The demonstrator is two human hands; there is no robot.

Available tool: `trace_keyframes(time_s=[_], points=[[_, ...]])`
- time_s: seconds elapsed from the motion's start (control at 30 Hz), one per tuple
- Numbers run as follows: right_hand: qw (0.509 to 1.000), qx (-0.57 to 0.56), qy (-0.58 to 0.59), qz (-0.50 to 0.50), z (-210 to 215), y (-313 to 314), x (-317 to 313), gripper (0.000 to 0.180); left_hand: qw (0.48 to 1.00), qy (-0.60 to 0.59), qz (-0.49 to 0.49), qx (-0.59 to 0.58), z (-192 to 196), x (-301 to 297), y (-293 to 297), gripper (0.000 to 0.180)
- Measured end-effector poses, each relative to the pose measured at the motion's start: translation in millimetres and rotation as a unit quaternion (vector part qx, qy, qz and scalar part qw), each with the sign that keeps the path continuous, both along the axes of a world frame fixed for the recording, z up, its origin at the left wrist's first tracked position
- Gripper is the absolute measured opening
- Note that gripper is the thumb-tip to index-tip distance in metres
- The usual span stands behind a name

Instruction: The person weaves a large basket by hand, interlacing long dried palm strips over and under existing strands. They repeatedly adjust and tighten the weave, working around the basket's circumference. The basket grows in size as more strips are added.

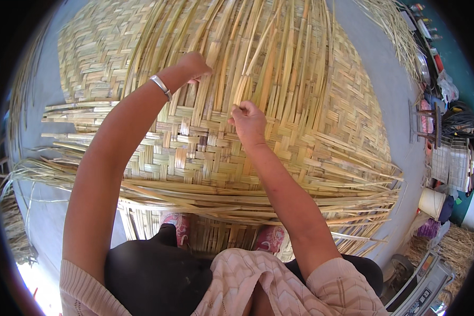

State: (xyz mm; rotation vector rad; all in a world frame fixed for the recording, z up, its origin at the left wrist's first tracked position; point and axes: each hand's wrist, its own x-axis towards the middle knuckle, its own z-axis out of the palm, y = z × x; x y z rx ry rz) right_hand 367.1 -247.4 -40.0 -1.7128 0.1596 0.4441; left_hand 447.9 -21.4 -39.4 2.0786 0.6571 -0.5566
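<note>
A large woven mat of pale flat reed strips lies on the grey floor in front of me. Loose upright strips rise from its woven part toward the far side. My left hand, with a silver bracelet on the wrist, presses on the strips at the upper middle. My right hand pinches one reed strip between thumb and fingers, just right of centre. My feet in pink patterned shoes rest on the mat's near edge.
Loose reed bundles lie at the left edge and top right. At the right stand a small stool, coiled black hose, white crates, a white bucket and straw.
</note>
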Motion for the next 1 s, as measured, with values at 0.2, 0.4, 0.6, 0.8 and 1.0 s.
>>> trace_keyframes(time_s=[0.2, 0.4, 0.6, 0.8, 1.0], points=[[1.0, -0.012, 0.004, 0.019, 1.7, -0.7, 1.4, 0.011, 0.963, -0.118, -0.07, 0.232, -1.2, -25.2, -7.5, 0.026], [0.998, -0.032, -0.008, 0.049, 3.2, -1.6, 4.3, 0.012, 0.939, -0.144, -0.132, 0.282, 8.6, -35.9, -14.2, 0.025], [0.999, -0.018, 0.002, 0.042, 3.7, -3.0, 4.3, 0.012, 0.993, -0.096, -0.05, -0.045, -1.6, -17.5, -7.5, 0.021], [0.998, -0.015, 0.019, 0.066, 10.9, -4.3, 4.9, 0.013, 0.98, -0.031, 0.02, -0.197, 15.2, -24.0, -17.9, 0.034], [0.998, -0.017, 0.028, 0.047, 14.2, -0.4, 5.7, 0.013, 0.987, -0.002, 0.048, -0.152, 12.4, -21.8, -30.7, 0.041]])
